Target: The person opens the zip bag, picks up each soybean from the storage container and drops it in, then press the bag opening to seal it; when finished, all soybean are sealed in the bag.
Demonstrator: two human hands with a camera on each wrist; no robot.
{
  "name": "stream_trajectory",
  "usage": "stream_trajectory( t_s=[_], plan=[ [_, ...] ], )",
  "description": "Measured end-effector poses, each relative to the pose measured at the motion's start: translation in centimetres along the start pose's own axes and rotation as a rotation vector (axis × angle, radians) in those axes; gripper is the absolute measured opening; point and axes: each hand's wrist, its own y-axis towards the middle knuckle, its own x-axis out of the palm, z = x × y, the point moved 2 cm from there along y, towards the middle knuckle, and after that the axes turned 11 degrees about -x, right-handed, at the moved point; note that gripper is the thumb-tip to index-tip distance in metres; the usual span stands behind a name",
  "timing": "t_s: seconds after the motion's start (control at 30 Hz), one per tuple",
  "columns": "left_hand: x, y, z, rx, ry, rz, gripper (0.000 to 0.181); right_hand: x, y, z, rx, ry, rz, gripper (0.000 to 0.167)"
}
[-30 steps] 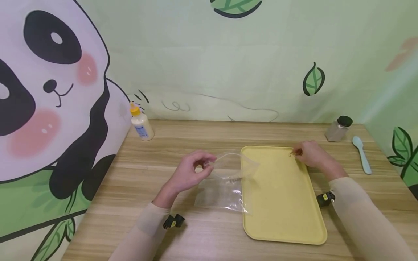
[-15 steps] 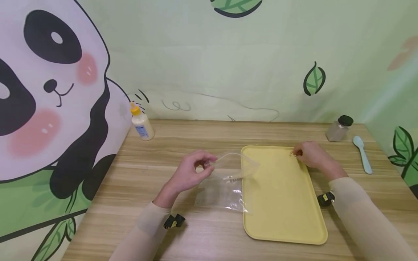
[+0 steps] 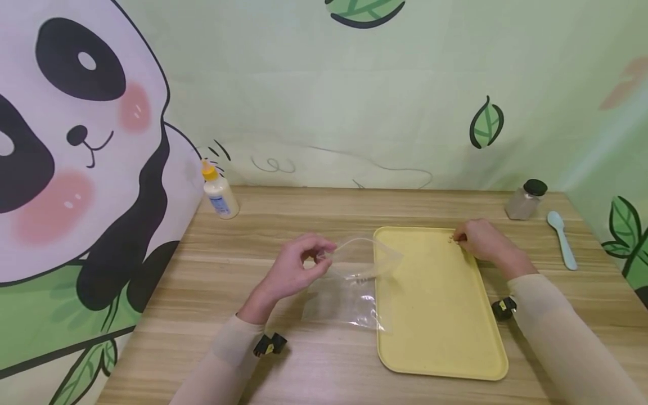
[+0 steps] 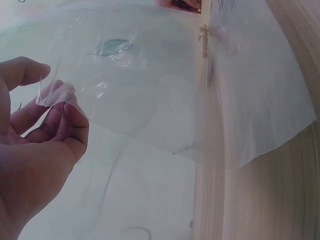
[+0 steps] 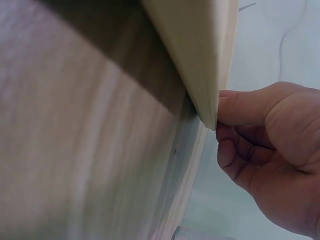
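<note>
Evidently the clear plastic bag (image 3: 341, 304) will handle as something nearly weightless: thin, slick film that crinkles under a light squeeze and gives way wherever it is not held. It is over the wooden table (image 3: 324, 371), its right side overlapping the left edge of the yellow tray (image 3: 435, 320) as seen from above; whether the two touch I cannot tell. The left hand (image 3: 298, 264) pinches the bag's mouth at its left end between thumb and fingers, and the mouth gapes in a curve toward the right. That pale band along the rim looks the firmest place to grip; the lower film would likely fold or slide. At the tray's far right corner, the right hand (image 3: 483, 239) has curled fingers with the thumb drawn in, beside a few small tan bits (image 3: 450, 239); whether it pinches any of them or the rim is hidden. Those bits look light and dry, perhaps apt to roll or skip, so a gentle fingertip pinch, steadied against the tray's raised rim, would probably suit them best
</note>
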Motion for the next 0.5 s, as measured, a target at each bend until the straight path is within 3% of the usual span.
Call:
stream_trajectory(
  t_s=[0.17, 0.5],
  plan=[
    [-0.17, -0.07, 0.23, 0.015, -0.001, 0.004, 0.026, -0.07, 0.14, -0.14, -0.015, -0.012, -0.005, 0.011],
    [-0.01, 0.01, 0.18, -0.027, 0.020, 0.001, 0.027, 0.34, -0.22, -0.02, 0.004, 0.034, 0.008, 0.007]
  ],
)
